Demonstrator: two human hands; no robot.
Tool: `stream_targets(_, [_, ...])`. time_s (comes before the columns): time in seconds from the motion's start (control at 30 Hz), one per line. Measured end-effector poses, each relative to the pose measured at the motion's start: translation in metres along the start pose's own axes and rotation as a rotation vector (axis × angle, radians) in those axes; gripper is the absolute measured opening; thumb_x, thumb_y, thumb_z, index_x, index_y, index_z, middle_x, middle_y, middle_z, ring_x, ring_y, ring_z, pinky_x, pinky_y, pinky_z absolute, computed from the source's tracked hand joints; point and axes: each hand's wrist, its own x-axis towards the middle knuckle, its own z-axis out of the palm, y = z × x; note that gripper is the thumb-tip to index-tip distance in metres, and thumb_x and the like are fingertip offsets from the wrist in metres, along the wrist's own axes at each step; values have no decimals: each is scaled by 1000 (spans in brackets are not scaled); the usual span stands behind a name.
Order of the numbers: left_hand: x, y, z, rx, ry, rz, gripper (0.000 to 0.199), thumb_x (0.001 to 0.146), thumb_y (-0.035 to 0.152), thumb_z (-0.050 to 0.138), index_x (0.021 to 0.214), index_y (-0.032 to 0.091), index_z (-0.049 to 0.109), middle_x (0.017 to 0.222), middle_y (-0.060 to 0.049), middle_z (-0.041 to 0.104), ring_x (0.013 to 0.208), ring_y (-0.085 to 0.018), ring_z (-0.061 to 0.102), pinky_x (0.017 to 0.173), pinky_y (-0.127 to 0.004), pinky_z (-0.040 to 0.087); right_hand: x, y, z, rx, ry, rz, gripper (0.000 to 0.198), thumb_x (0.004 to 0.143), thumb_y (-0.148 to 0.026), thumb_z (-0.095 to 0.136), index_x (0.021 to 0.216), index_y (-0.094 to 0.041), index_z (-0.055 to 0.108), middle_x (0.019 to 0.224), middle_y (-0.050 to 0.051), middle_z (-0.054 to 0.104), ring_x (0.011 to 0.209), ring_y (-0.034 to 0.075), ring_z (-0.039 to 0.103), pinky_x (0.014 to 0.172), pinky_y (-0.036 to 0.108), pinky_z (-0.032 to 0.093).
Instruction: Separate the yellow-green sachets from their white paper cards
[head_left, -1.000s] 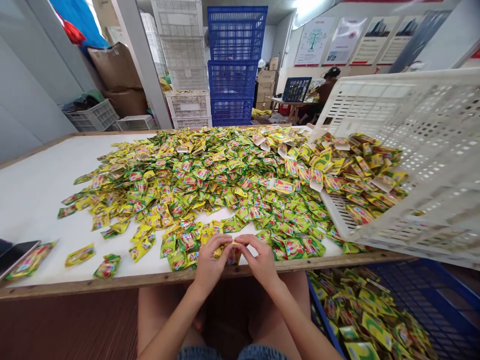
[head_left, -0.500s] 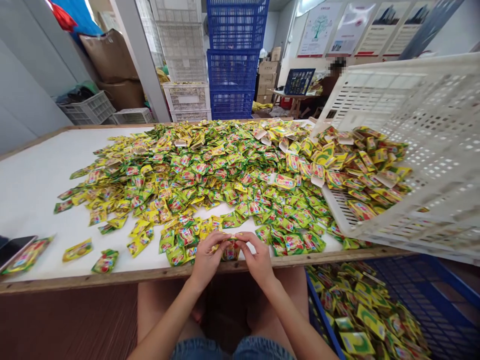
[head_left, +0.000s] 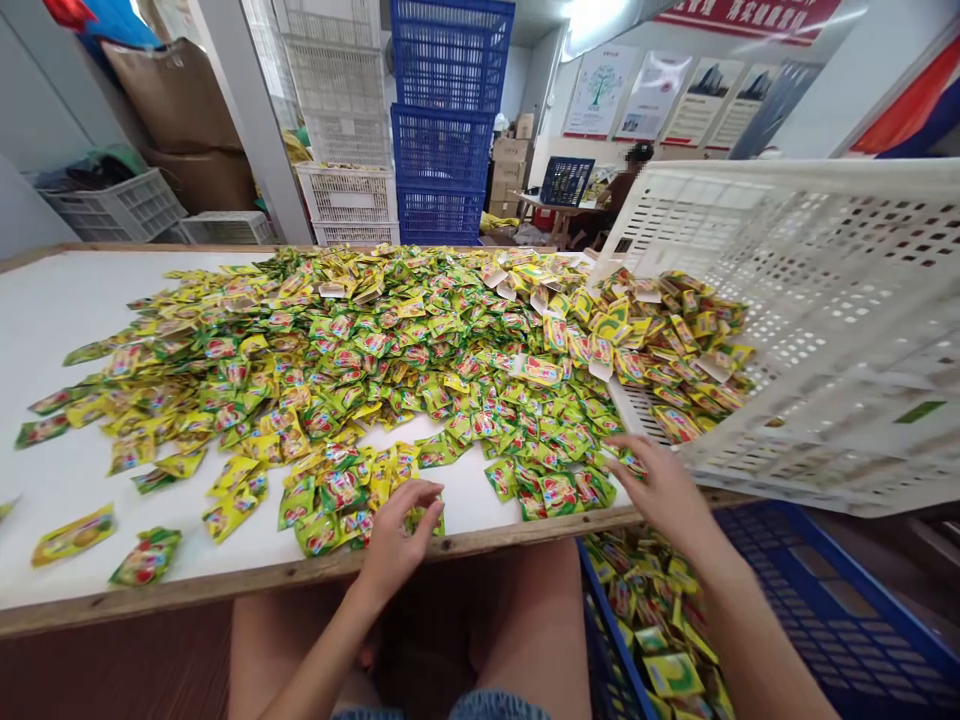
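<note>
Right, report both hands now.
Left hand: open, loosely curled beside packets, nothing visibly held.
Right hand: open, near the white crate, nothing visibly held.

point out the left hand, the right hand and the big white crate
left hand (head_left: 400, 527): head view, on the middle of the hand, behind the fingers
right hand (head_left: 663, 490): head view, on the middle of the hand
big white crate (head_left: 862, 385): head view, on its side wall

Left hand (head_left: 397, 530) beside small packets (head_left: 341, 490), right hand (head_left: 664, 490), fingers (head_left: 636, 444) parted, near the white crate (head_left: 840, 450)
</note>
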Motion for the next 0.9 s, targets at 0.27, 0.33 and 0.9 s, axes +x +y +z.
stream_targets(0.27, [-5,1,-3,44,16,36,16,81,21,53,94,19,61,89,-6,63,84,-19,60,77,-32,48,151,4,96,223,186,77,39,73,-24,59,107,-6,52,118,24,50,118,30,40,92,45,30])
stream_targets(0.33, [-5,1,-4,27,28,11,17,80,21,53,94,19,62,88,-6,63,82,-19,60,75,-31,49,155,9,97,239,224,97,35,72,-25,61,100,-7,54,107,23,55,113,31,45,89,47,30])
stream_targets(0.9, [13,11,-50,-491,619,-272,41,75,31,61,113,18,54,98,-5,67,93,-20,63,88,-35,47,11,-234,129,527,-228,-395,42,80,-33,58,121,-30,48,122,6,49,114,23,41,94,40,34])
